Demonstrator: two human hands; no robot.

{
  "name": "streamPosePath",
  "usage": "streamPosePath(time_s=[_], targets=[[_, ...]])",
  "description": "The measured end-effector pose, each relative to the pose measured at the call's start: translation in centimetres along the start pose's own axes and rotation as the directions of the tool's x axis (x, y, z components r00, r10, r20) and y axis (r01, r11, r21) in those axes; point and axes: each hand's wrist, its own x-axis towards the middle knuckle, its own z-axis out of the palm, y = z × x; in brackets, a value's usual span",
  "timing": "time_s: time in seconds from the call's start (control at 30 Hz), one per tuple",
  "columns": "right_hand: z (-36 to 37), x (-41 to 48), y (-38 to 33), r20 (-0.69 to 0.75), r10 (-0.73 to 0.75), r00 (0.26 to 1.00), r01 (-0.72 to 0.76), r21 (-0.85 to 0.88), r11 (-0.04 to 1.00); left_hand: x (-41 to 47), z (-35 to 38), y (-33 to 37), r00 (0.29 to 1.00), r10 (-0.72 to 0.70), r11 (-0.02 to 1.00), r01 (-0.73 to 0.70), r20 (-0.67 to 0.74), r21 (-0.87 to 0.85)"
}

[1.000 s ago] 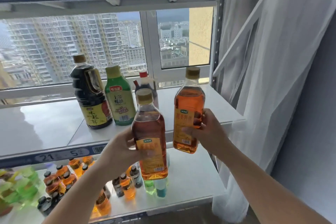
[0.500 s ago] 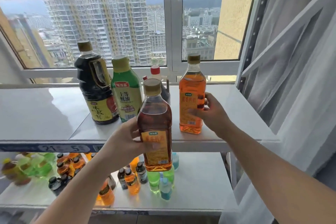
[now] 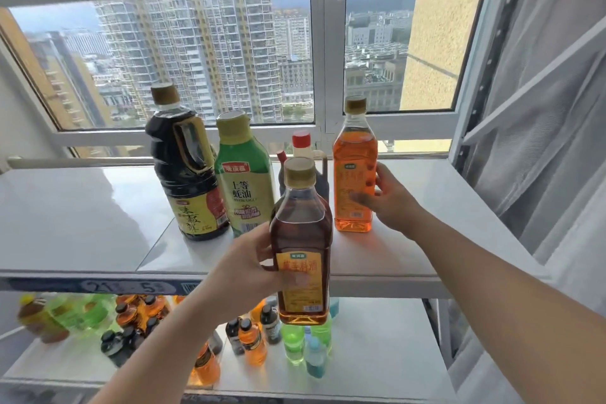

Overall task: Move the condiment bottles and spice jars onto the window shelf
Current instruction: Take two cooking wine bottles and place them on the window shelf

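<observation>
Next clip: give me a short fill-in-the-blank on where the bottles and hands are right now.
1. The orange bottle under the right hand stands upright on the window ____.
2. The left hand holds the darker amber bottle in the air in front of the shelf's ____ edge.
3. The green bottle stands directly beside the dark ____-handled soy sauce jug.
4. The small bottle behind the amber one has a ____ cap.

Missing words: shelf; front; loop; red
</observation>
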Motion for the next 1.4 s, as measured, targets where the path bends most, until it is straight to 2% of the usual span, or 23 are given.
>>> streamPosePath(time_s=[0.33,0.4,0.47,0.53,0.6,0.73,0.87,0.97,1.17,1.4], targets=[[-0.3,0.2,-0.2,0.024,0.063,0.998,-0.061,-0.085,0.994,1.0,0.1,0.2,0.999,0.019,1.000,-0.019,0.043,0.005],[-0.3,-1.2,-0.4,-0.055,0.054,0.997,-0.059,-0.095,0.994,1.2,0.2,0.6,0.999,0.030,0.999,-0.031,0.045,0.009],[-0.3,-3.5,-0.9,-0.224,-0.026,0.974,-0.003,-0.131,0.991,1.6,0.4,0.9,0.998,0.041,0.999,-0.041,0.044,0.008],[-0.1,-6.4,-1.5,-0.295,-0.118,0.948,0.069,-0.172,0.983,1.9,0.7,1.4,0.998,0.053,0.999,-0.053,0.042,-0.002],[-0.2,-8.7,-1.9,-0.257,-0.154,0.954,0.111,-0.175,0.978,2.3,1.0,1.9,0.997,0.073,0.997,-0.073,0.039,0.000],[-0.5,-11.7,-1.9,-0.041,-0.112,0.993,0.114,0.041,0.993,3.1,1.9,2.7,0.995,0.098,0.995,-0.098,0.007,-0.022],[0.3,-13.2,-1.0,0.082,-0.057,0.995,0.061,-0.037,0.997,4.0,2.7,3.3,0.994,0.108,0.992,-0.108,-0.014,-0.061],[1.1,-13.2,-0.3,0.041,-0.053,0.998,0.055,-0.032,0.998,4.6,3.6,3.7,0.993,0.119,0.990,-0.119,-0.003,-0.081],[1.0,-12.4,0.6,-0.075,-0.057,0.995,0.065,0.102,0.993,5.8,5.4,4.2,0.993,0.117,0.988,-0.115,0.016,-0.102],[1.1,-11.1,1.5,-0.132,-0.049,0.990,0.062,0.090,0.994,6.8,6.5,3.9,0.996,0.087,0.993,-0.088,-0.008,-0.079]])
